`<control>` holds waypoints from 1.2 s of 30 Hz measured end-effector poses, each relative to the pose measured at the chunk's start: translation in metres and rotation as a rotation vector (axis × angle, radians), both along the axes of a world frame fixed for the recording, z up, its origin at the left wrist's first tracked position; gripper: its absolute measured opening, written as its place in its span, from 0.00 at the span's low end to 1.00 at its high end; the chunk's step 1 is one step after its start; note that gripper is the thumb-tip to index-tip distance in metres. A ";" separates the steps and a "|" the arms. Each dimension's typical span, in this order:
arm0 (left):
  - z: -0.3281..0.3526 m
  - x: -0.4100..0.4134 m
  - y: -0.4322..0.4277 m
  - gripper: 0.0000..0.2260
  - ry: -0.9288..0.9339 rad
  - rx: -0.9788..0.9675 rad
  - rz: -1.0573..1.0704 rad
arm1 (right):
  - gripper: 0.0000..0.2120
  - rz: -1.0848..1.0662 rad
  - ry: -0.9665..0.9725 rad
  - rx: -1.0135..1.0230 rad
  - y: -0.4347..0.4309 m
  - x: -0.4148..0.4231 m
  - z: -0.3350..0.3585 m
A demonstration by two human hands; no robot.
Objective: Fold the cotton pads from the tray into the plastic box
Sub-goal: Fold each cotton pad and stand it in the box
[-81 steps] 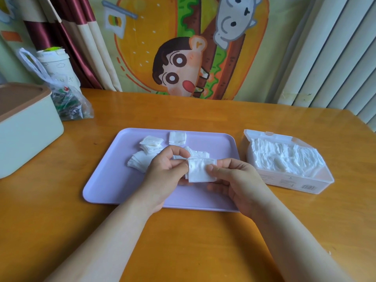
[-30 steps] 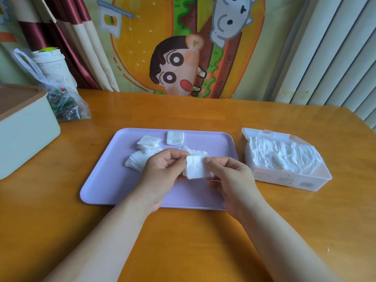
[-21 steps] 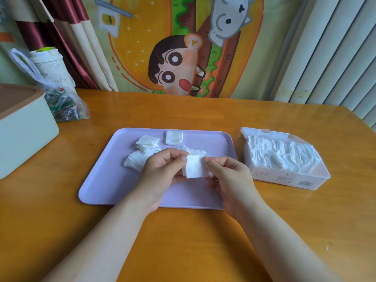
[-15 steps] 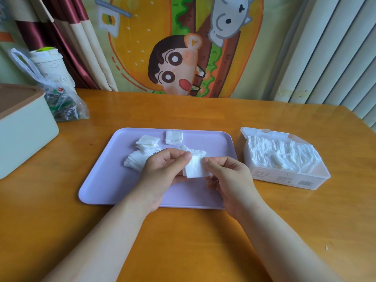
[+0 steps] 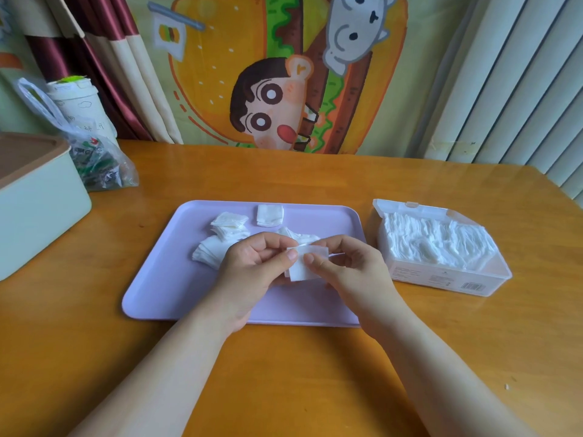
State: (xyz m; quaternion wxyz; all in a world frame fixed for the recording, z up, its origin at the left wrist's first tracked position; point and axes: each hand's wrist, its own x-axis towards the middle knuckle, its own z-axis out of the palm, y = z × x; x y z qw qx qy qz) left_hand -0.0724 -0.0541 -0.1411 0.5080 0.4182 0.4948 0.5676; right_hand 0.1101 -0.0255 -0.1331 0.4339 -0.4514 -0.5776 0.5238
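Observation:
Above the middle of the lilac tray, my left hand and my right hand both pinch one white cotton pad, which is bent over at its top edge. Thumbs and forefingers meet on it. More loose pads lie heaped on the tray behind my left hand, and a single square pad rests near the tray's far rim. The clear plastic box stands open to the right of the tray, filled with white pads.
A pale green box with a brown lid stands at the left table edge. Behind it sit a clear plastic bag and a paper cup. A cartoon cloth hangs at the back wall.
My hands have drawn closer together on the pad, and its top edge has been folded over, so less of the pad shows. Tray, box and loose pads have not moved.

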 end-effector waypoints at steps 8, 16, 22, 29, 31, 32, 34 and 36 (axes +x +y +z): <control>0.000 0.000 -0.001 0.05 -0.012 0.008 0.003 | 0.10 -0.034 0.014 0.023 0.002 0.002 0.000; 0.001 0.001 -0.001 0.02 0.031 0.031 -0.028 | 0.06 -0.002 -0.206 0.284 0.003 0.005 0.003; 0.004 0.001 -0.004 0.03 0.056 0.065 -0.086 | 0.10 0.094 -0.218 0.238 0.000 0.008 0.011; 0.002 0.001 -0.003 0.02 0.052 0.055 -0.070 | 0.05 0.048 -0.219 0.276 0.005 0.009 0.007; 0.002 0.000 -0.002 0.04 -0.008 0.026 -0.049 | 0.06 0.081 -0.204 0.254 0.006 0.012 0.008; 0.002 -0.001 -0.002 0.06 -0.034 0.013 -0.038 | 0.06 0.108 -0.190 0.233 0.007 0.014 0.009; 0.001 -0.001 -0.001 0.10 -0.003 0.010 -0.025 | 0.06 0.138 -0.170 0.208 0.009 0.018 0.009; 0.002 0.000 -0.001 0.16 0.042 0.009 -0.040 | 0.06 0.133 -0.152 0.198 0.010 0.020 0.009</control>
